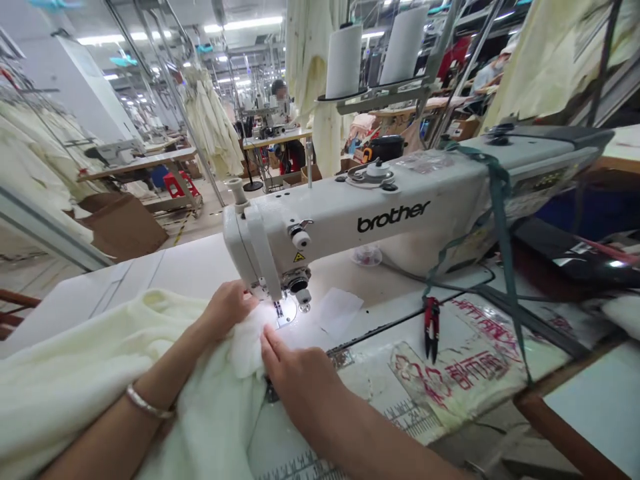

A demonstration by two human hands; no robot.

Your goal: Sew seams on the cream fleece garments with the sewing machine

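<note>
A cream, soft-looking garment cloth spreads over the left of the sewing table and bunches up toward the needle. My left hand is closed on this cloth just left of the presser foot, its fingertips partly hidden. A thin white fabric piece lies over the cloth between my hands. On its right edge rest the fingertips of my right hand, stretched out and lying flat, close in front of the lit needle plate. The white sewing machine stands over both hands.
A loose white fabric scrap lies right of the needle. Red-handled thread snips hang on a green strap. Thread cones stand behind the machine. A taped ruler runs along the table front. Other people work farther back.
</note>
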